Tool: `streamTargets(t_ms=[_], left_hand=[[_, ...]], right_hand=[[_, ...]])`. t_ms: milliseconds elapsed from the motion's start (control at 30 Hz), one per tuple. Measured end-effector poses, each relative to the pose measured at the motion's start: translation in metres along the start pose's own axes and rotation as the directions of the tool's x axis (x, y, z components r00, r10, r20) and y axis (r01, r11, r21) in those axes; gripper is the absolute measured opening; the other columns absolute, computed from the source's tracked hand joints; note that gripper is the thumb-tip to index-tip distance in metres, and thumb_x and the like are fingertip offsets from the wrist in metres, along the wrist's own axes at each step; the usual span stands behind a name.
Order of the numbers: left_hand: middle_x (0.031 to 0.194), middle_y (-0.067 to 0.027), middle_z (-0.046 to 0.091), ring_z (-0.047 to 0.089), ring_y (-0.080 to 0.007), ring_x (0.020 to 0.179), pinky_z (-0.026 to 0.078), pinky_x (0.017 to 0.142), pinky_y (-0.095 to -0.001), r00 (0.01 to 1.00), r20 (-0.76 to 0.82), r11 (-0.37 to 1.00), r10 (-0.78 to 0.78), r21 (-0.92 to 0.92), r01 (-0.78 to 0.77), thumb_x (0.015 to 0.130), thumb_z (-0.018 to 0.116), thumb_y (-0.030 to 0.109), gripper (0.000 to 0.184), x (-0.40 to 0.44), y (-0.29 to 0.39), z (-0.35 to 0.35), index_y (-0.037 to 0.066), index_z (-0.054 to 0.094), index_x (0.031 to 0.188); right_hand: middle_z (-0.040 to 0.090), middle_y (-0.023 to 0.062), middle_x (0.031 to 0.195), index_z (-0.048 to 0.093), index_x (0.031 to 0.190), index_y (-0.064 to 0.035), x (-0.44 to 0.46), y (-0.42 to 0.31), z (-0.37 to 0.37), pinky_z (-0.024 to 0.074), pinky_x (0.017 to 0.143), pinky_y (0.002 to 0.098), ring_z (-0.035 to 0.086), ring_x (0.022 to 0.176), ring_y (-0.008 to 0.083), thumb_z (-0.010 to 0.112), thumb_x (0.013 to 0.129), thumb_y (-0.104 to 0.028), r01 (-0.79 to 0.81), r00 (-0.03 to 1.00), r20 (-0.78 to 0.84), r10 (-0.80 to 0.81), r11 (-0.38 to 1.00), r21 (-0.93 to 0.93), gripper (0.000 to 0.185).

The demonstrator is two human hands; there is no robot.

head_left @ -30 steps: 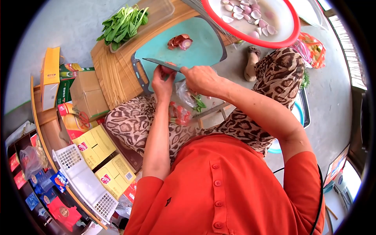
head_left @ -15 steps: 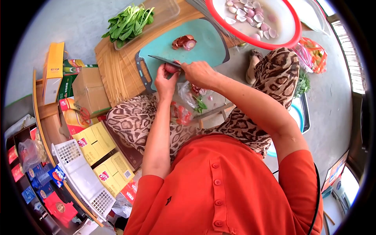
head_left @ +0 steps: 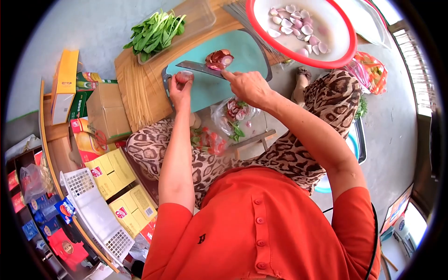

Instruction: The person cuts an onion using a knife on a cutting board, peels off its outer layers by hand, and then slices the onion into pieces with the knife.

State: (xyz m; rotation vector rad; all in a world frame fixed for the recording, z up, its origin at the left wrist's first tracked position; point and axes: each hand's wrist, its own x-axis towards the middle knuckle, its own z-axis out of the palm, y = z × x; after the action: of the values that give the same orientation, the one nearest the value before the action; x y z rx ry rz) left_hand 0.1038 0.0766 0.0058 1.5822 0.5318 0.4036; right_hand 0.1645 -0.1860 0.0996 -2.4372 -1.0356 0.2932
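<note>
Grasps a small round reddish-purple onion point(head_left: 185, 76) with a pale top in the fingers of the left hand point(head_left: 179, 91), over the left end of a smooth turquoise cutting board point(head_left: 204, 94) with dark grey edging, at the upper centre of the frame. Clenches the right hand point(head_left: 250, 87) around the handle end of a broad flat grey metal knife point(head_left: 198, 68), blade slanting to the upper left, near the onion. Has a heap of papery reddish-brown onion pieces point(head_left: 218, 59) on the board, just above the blade, and a crumpled clear plastic bag point(head_left: 220, 112) with purple scraps below the board. Has under the board a light-brown wooden surface point(head_left: 158, 93), strewn at left with thin straight straw-coloured sticks point(head_left: 136, 102). Has, at upper left, glossy green leaves point(head_left: 156, 33) in a clear plastic tub point(head_left: 203, 21). Faces, at upper right, a round white basin with a thick red rim point(head_left: 322, 64), holding smooth curved pale-purple petals point(head_left: 298, 27). Has a smooth grey floor point(head_left: 389, 140) at right and, at lower left, yellow cartons point(head_left: 112, 172) beside a white plastic grid basket point(head_left: 95, 210).
</note>
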Motion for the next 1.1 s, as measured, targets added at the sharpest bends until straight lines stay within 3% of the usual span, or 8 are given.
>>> streamTargets(t_ms=[133,467,567,667,733,867,933,1100], left_hand=[[0.131,-0.0127,0.057,0.057,-0.0170,0.117,0.043,0.099,-0.0279,0.999,-0.026,0.972,-0.043,0.231,0.048,0.086,0.067,-0.003,0.078,-0.001,-0.011,-0.016,-0.002,0.024,0.152],[0.131,-0.0177,0.057,0.054,-0.0235,0.121,0.042,0.103,-0.0338,0.967,-0.227,0.895,0.116,0.446,-0.003,0.089,0.068,0.011,0.056,0.001,0.032,-0.036,-0.003,0.047,0.139],[0.125,-0.0144,0.061,0.057,-0.0220,0.118,0.044,0.101,-0.0349,0.982,0.050,0.923,0.184,0.335,-0.190,0.084,0.075,0.017,0.048,0.013,0.089,-0.019,0.001,0.058,0.126],[0.122,-0.0123,0.063,0.059,-0.0230,0.114,0.046,0.097,-0.0355,0.967,0.254,0.888,0.031,0.437,-0.143,0.076,0.081,0.020,0.052,0.000,0.133,0.025,0.005,0.062,0.123],[0.118,-0.0107,0.065,0.062,-0.0205,0.106,0.049,0.091,-0.0321,0.846,0.534,0.728,0.004,0.578,-0.368,0.073,0.084,0.023,0.055,0.010,0.129,0.042,0.010,0.064,0.122],[0.110,-0.0094,0.067,0.064,-0.0167,0.097,0.052,0.085,-0.0286,0.772,0.616,0.747,-0.155,0.585,-0.316,0.074,0.084,0.020,0.053,0.022,0.114,0.056,0.006,0.063,0.120],[0.102,-0.0082,0.068,0.065,-0.0139,0.090,0.053,0.080,-0.0269,0.678,0.680,0.952,-0.279,0.287,0.104,0.077,0.081,0.015,0.049,0.032,0.104,0.057,0.001,0.062,0.120],[0.099,-0.0075,0.068,0.065,-0.0135,0.090,0.053,0.080,-0.0285,0.818,0.531,0.957,-0.221,0.280,0.076,0.080,0.075,0.009,0.042,0.059,0.077,0.067,-0.001,0.063,0.119]], right_hand=[[0.067,0.0146,0.092,0.050,0.134,-0.0118,0.000,-0.003,-0.004,0.0517,0.065,0.0462,0.066,0.074,0.0355,0.055,0.086,-0.008,-0.003,0.998,-0.056,0.001,0.999,-0.046,0.048],[0.064,0.0073,0.093,0.052,0.138,-0.0180,-0.010,0.015,-0.012,0.0454,0.077,0.0386,0.064,0.089,0.0252,0.056,0.084,-0.004,0.087,0.982,-0.140,-0.130,0.956,-0.279,0.056],[0.060,0.0012,0.091,0.053,0.139,-0.0213,-0.015,0.015,-0.018,0.0395,0.084,0.0358,0.057,0.094,0.0192,0.056,0.084,-0.005,0.109,0.975,-0.138,-0.176,0.912,-0.397,0.057],[0.059,0.0009,0.089,0.054,0.138,-0.0221,-0.019,0.014,-0.017,0.0391,0.084,0.0351,0.057,0.093,0.0190,0.057,0.085,-0.007,0.159,0.961,-0.143,-0.239,0.891,-0.425,0.056],[0.059,0.0002,0.088,0.055,0.137,-0.0222,-0.024,0.011,-0.021,0.0391,0.082,0.0349,0.057,0.092,0.0188,0.057,0.084,-0.009,0.175,0.954,-0.147,-0.261,0.884,-0.434,0.054],[0.057,-0.0008,0.084,0.058,0.134,-0.0198,-0.032,0.013,-0.027,0.0394,0.080,0.0334,0.055,0.088,0.0183,0.058,0.083,-0.011,0.209,0.941,-0.164,-0.295,0.891,-0.402,0.052],[0.061,-0.0004,0.087,0.061,0.128,-0.0183,-0.036,0.015,-0.031,0.0390,0.077,0.0336,0.058,0.091,0.0189,0.060,0.081,-0.011,0.234,0.937,-0.159,-0.311,0.896,-0.376,0.048],[0.060,-0.0003,0.084,0.062,0.128,-0.0178,-0.053,0.023,-0.039,0.0398,0.078,0.0339,0.057,0.090,0.0193,0.058,0.082,-0.011,0.232,0.951,-0.119,-0.286,0.913,-0.335,0.047]])
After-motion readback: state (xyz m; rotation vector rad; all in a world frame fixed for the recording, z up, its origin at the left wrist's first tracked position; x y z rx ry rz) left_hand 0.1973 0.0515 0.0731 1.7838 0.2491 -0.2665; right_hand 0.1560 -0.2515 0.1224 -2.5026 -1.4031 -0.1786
